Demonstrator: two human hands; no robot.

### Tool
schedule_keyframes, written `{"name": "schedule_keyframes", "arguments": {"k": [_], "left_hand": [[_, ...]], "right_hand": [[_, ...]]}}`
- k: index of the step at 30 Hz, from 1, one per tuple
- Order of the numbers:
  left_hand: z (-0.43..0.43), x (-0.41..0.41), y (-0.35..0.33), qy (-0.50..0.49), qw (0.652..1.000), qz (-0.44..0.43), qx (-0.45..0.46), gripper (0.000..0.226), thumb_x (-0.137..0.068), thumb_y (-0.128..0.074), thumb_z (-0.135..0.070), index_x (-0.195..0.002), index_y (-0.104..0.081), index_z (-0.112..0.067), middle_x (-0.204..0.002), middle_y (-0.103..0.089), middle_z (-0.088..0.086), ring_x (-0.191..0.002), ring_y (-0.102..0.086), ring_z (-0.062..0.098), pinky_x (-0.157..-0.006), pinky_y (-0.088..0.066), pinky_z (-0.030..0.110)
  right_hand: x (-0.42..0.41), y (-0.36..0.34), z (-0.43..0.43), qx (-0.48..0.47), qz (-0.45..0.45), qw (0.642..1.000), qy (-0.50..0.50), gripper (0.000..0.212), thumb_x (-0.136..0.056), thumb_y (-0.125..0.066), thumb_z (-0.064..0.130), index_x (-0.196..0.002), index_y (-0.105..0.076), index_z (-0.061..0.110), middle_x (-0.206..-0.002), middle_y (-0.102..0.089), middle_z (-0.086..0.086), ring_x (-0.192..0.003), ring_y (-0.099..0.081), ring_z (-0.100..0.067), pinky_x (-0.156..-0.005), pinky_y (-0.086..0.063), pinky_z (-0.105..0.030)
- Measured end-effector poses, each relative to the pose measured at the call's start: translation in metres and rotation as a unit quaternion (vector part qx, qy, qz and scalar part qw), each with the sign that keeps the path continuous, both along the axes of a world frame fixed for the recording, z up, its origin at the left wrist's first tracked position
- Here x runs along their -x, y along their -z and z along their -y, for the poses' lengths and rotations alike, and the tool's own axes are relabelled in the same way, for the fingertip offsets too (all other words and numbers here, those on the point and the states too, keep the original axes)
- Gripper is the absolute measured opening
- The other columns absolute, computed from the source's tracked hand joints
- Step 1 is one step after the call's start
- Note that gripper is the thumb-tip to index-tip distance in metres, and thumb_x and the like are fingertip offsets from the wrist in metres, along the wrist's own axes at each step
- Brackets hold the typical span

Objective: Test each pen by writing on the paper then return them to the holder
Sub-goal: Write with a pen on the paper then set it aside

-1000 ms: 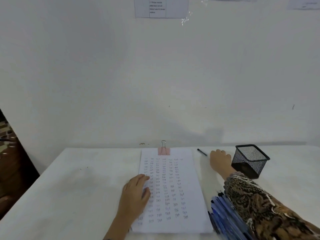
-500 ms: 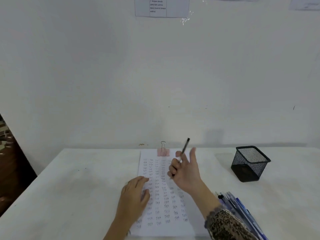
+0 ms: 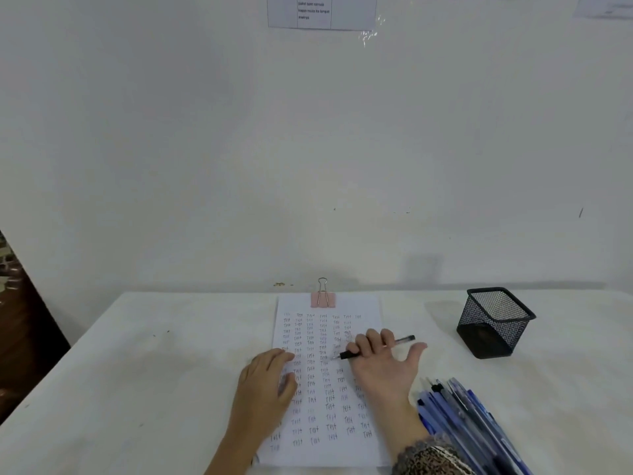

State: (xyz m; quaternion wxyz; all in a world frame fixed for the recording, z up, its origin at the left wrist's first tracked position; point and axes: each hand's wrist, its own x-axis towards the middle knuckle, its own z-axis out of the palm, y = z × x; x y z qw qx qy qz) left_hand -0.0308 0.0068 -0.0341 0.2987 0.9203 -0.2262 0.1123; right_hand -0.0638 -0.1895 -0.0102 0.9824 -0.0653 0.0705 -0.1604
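Head view: we have swung the pen [image 3: 350,354] down from its raised tilt. Its tip now meets the paper [image 3: 329,440], our right hand [image 3: 380,366] gripping it and our left hand [image 3: 267,382] lying flat on the sheet. We judge writing comes next; the holder [image 3: 493,325] stands well apart.

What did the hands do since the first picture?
The right hand took the black pen from the table near the mesh holder, swung it left over the paper and tipped its point down toward the writing. The left hand stayed flat on the paper; the mesh holder and blue pen pile did not move.
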Motion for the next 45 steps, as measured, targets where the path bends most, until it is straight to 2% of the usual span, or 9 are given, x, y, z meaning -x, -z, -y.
{"name": "schedule_keyframes", "arguments": {"k": [6,11,16,18,21,23,26,36,45], "left_hand": [[0.0,0.0,0.0,-0.003,1.0,-0.005,-0.008,0.066,-0.076,-0.02,-0.053,-0.12,-0.059,-0.022,-0.124,-0.055,-0.008,-0.119,-0.048,0.011,-0.104,-0.03,0.028],[0.0,0.0,-0.001,-0.005,1.0,-0.008,-0.012,0.066,-0.076,-0.021,-0.053,-0.12,-0.059,-0.022,-0.125,-0.055,-0.008,-0.119,-0.047,0.01,-0.104,-0.029,0.026],[0.001,0.001,-0.002,-0.007,1.0,-0.007,-0.005,0.068,-0.074,-0.019,-0.054,-0.12,-0.058,-0.024,-0.126,-0.053,-0.01,-0.12,-0.045,0.009,-0.103,-0.023,0.021],[0.001,0.001,-0.002,-0.005,1.0,-0.008,-0.016,0.07,-0.073,-0.015,-0.055,-0.123,-0.056,-0.026,-0.129,-0.05,-0.011,-0.123,-0.043,0.007,-0.104,-0.02,0.019],[0.001,0.0,-0.003,-0.008,1.0,-0.008,-0.025,0.075,-0.073,-0.013,-0.056,-0.129,-0.052,-0.024,-0.137,-0.044,-0.01,-0.13,-0.038,0.01,-0.106,-0.016,0.02],[0.001,0.0,-0.004,-0.004,0.999,-0.022,-0.049,0.083,-0.071,-0.005,-0.058,-0.14,-0.036,-0.024,-0.149,-0.024,-0.012,-0.14,-0.018,0.008,-0.11,-0.007,0.021],[0.001,-0.003,-0.003,0.001,0.992,-0.055,-0.112,0.09,-0.066,0.01,-0.06,-0.148,-0.009,-0.026,-0.152,0.007,-0.015,-0.135,0.012,-0.003,-0.111,0.009,0.022],[0.002,-0.005,-0.001,0.0,0.987,-0.086,-0.134,0.09,-0.065,0.013,-0.061,-0.146,0.007,-0.024,-0.144,0.019,-0.019,-0.133,0.015,-0.006,-0.111,0.013,0.021],[0.003,-0.005,-0.004,-0.004,0.986,-0.09,-0.139,0.09,-0.064,0.014,-0.061,-0.147,0.007,-0.026,-0.142,0.021,-0.02,-0.132,0.016,-0.008,-0.11,0.015,0.02]], "right_hand": [[0.004,-0.001,-0.001,-0.017,-0.003,0.999,0.029,0.056,-0.028,-0.084,0.035,-0.048,-0.035,0.018,-0.042,-0.024,0.002,-0.048,-0.011,-0.014,-0.04,-0.025,-0.026],[0.002,-0.002,0.0,-0.031,0.004,0.998,0.047,0.041,-0.039,-0.081,0.04,-0.056,-0.05,0.019,-0.046,-0.024,0.004,-0.039,-0.023,-0.013,-0.04,-0.026,-0.025],[-0.011,-0.014,0.011,0.027,-0.012,0.999,0.034,0.058,-0.044,-0.091,0.039,-0.088,-0.067,0.01,-0.05,-0.04,0.006,-0.037,-0.035,-0.008,-0.038,-0.036,-0.019],[-0.022,-0.019,0.018,0.074,-0.07,0.994,0.034,0.031,-0.086,-0.063,0.037,-0.096,-0.063,0.007,-0.061,-0.056,-0.001,-0.049,-0.051,-0.011,-0.048,-0.047,-0.02],[-0.042,-0.022,0.032,0.154,-0.139,0.978,0.033,0.065,-0.097,-0.017,0.055,-0.096,-0.063,0.008,-0.069,-0.066,-0.009,-0.059,-0.06,-0.018,-0.058,-0.053,-0.025],[-0.051,-0.026,0.038,0.176,-0.156,0.971,0.034,0.059,-0.095,-0.027,0.053,-0.089,-0.061,0.005,-0.067,-0.069,-0.011,-0.056,-0.067,-0.016,-0.055,-0.057,-0.023],[-0.059,-0.03,0.045,0.186,-0.147,0.971,0.017,0.017,-0.092,-0.055,0.011,-0.076,-0.052,0.007,-0.073,-0.068,-0.011,-0.06,-0.07,-0.015,-0.054,-0.056,-0.02],[-0.082,-0.017,0.061,0.554,-0.224,0.797,0.084,0.057,-0.073,-0.045,-0.022,-0.051,-0.019,0.024,-0.047,-0.017,0.01,-0.042,-0.014,-0.009,-0.041,-0.013,-0.019],[-0.082,-0.008,0.057,0.651,-0.24,0.715,0.084,0.047,-0.071,-0.049,-0.013,-0.056,-0.02,0.019,-0.052,-0.019,0.004,-0.047,-0.016,-0.008,-0.045,-0.016,-0.018]]}}
